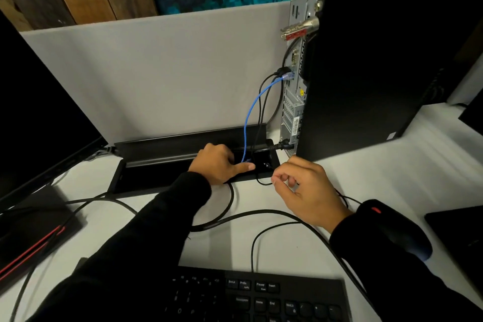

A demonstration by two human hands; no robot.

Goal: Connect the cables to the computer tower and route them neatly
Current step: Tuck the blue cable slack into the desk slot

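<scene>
Black thin cable (262,182) pinched by right hand (307,192), its end hidden in cable tray (183,146)

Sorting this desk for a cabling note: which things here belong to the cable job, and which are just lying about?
Job: computer tower, blue cable, thin black cable pinched by the right hand, open cable box with the left hand in it.
Lying about: keyboard, mouse, monitor.

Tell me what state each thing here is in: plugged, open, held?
Blue cable: plugged into the tower's back, running down into the desk cable box.
Cable box: lid open.
Black power cable: plugged in low on the computer tower.
Thin black cable: pinched by the right hand.
Left hand: reaching into the box, thumb out.
</scene>
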